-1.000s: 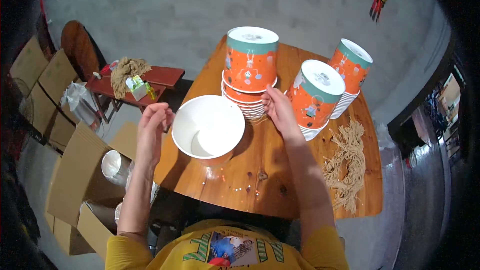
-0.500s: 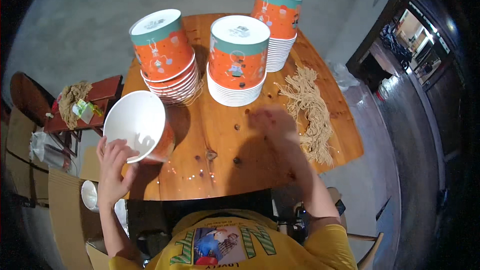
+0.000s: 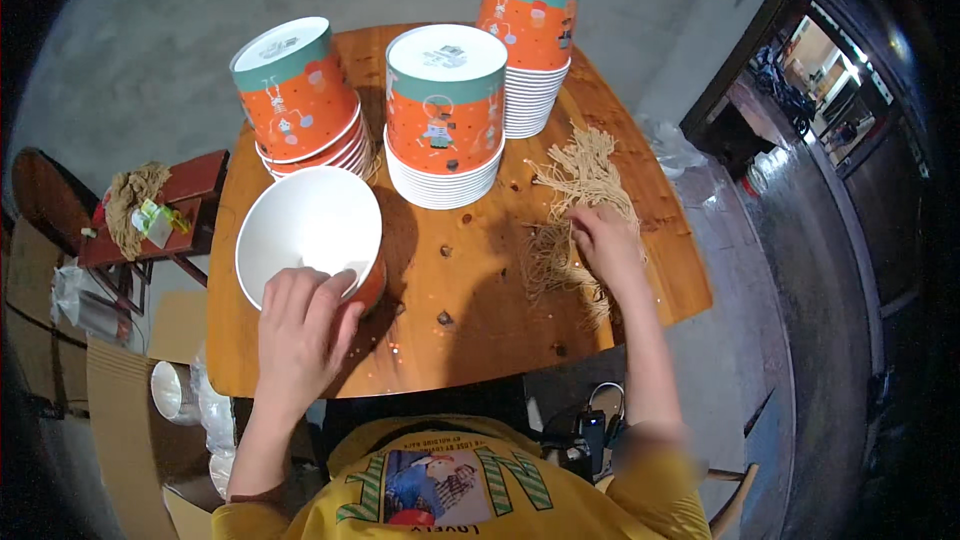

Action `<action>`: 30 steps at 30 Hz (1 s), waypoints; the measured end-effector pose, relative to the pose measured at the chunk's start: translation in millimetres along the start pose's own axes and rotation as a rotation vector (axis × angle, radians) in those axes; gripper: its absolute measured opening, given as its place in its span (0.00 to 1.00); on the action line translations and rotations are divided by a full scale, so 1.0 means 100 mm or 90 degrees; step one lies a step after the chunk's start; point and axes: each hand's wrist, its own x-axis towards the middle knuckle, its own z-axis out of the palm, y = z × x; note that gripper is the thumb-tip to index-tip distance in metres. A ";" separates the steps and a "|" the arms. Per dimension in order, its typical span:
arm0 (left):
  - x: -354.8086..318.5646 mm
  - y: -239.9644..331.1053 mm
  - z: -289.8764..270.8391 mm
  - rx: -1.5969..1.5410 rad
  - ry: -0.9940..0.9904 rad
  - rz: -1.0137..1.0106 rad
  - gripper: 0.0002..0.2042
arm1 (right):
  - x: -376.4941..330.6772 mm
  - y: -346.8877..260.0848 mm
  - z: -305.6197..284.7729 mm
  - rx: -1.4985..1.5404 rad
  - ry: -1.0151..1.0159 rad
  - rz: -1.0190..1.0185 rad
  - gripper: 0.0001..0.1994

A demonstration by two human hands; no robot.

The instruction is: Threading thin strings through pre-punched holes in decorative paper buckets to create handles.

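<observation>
My left hand grips the near rim of a large paper bucket, thumb on the outside by the rim and fingers over the edge. The bucket's white inside faces up and tilts toward me; a strip of its orange outside shows at the right. My right hand is in a pile of beige string on the right of the table, its fingers pinched together on some strands. The fingertips are partly hidden among the strands.
Three stacks of upside-down orange and green paper buckets stand behind: a left stack, a middle stack and a far stack. More string lies on a red side table. A cardboard box stands at lower left.
My right hand has come down from above the table onto the string pile and closed on strands. My left hand has shifted right with the bucket, now further over its rim.
</observation>
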 end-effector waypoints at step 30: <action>0.24 0.33 0.07 -0.865 -0.275 -0.334 0.13 | 0.56 -1.07 -0.39 0.451 0.055 -0.049 0.06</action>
